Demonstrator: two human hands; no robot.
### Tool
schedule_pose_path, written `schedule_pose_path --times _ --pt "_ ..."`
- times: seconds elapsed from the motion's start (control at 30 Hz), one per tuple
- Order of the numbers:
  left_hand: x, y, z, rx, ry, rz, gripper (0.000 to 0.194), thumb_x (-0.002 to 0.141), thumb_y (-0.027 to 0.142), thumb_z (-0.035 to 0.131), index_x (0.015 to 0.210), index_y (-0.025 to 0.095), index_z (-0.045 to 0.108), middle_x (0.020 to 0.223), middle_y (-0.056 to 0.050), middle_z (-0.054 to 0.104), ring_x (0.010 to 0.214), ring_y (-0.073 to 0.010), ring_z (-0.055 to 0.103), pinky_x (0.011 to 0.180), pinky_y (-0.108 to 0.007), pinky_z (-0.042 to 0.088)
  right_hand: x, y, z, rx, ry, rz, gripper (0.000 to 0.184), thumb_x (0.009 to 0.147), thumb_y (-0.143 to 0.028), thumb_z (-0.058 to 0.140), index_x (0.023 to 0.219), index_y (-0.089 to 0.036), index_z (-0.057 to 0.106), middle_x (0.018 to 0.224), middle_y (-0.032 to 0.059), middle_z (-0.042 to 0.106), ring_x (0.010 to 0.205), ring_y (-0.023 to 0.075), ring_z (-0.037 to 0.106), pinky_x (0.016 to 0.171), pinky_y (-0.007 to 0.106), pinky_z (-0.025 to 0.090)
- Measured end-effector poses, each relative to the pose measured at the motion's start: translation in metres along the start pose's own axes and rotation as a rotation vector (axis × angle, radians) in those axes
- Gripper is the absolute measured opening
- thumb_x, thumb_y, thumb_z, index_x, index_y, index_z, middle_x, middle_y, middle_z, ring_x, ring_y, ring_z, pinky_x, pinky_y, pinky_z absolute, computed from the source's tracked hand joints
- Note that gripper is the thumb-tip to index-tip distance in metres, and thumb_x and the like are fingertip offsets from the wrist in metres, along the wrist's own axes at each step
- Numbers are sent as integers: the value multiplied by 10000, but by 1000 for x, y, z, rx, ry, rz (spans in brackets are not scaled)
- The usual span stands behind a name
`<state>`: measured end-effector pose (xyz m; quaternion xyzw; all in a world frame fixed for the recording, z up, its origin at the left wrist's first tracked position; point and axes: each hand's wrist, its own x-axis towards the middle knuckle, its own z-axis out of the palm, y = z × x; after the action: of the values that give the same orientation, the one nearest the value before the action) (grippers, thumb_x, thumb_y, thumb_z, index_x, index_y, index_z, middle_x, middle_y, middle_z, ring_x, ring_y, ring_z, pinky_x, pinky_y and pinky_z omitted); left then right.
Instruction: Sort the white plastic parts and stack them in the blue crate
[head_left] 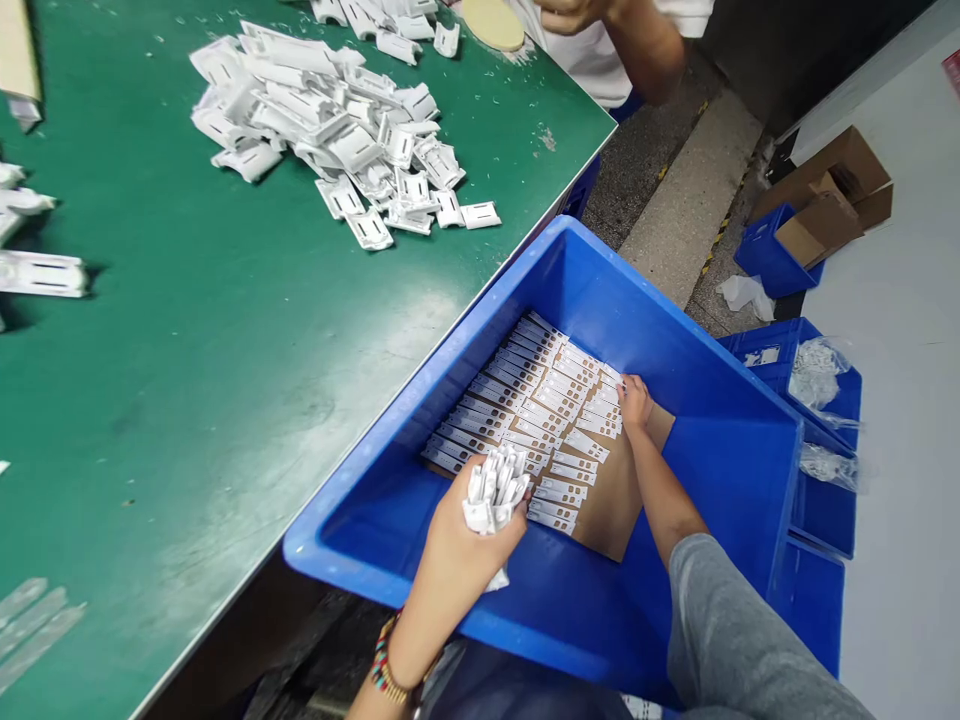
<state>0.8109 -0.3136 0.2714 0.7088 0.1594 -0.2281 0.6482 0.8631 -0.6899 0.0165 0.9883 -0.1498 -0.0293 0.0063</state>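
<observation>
- Glossy, smooth: blue moulded plastic crate (679, 375)
- Matt, smooth: white plastic parts (322, 130)
- Smooth, light-catching sheen, lightly scuffed: green laminate tabletop (225, 330)
- Matt, plain paper finish: brown cardboard sheet (611, 510)
- Soft, matt: grey cloth sleeve (720, 630)

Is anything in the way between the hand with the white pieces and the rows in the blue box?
Nothing visible: the left hand holds the bundle of white plastic pieces above the rows on brown cardboard in the blue crate. The right hand touches their edge.
</observation>
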Motion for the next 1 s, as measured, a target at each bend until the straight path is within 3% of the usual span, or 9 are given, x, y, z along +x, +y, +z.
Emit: schedule_pose_path --times 0.13,0.33,0.47,0.67,0.87,1.0 --pt "0 3 0 -12 9 -2 246 563 315 631 768 207 549 642 30 637 577 -152 584 604 -287 525 6 2 -2 -24 -62 -16 292 972 -325 491 1182 -258 682 1218 58 640 829 169 596 679 270 412" --pt "0 2 0 16 -4 -23 271 560 332 623 782 205 533 661 23 634 575 -150 574 582 -284 506 9 -1 0 0 -76 -10 257 967 -310 507 1117 -239 704 1194 60 663 790 171 613 652 277 408" --pt "1 -4 2 50 -10 -17 255 565 333 585 776 204 522 637 30 603 560 -145 547 573 -285 489 1 0 -4 51 -38 -36 269 978 -288 480 1116 -209 697 1226 82 649 868 199 621 710 296 436" --pt "3 -7 0 51 -2 0 269 561 351 592 774 200 530 645 25 602 585 -154 552 590 -292 483 -17 9 -4 88 -35 -220 210 966 -264 511 1027 -213 706 1124 73 687 1023 213 600 919 306 437" --pt "2 -5 0 46 -10 -30 288 552 353 597 785 200 523 650 25 592 588 -157 552 582 -294 481 -16 13 8 126 -14 -211 191 954 -267 526 1050 -185 669 1092 123 683 1013 260 590 881 356 445" --pt "2 -4 1 44 -4 -30 302 555 363 596 798 199 522 678 13 613 609 -162 563 579 -292 479 -22 12 4 169 -7 -229 196 959 -263 507 1052 -190 663 1117 122 677 1032 260 588 902 360 441"
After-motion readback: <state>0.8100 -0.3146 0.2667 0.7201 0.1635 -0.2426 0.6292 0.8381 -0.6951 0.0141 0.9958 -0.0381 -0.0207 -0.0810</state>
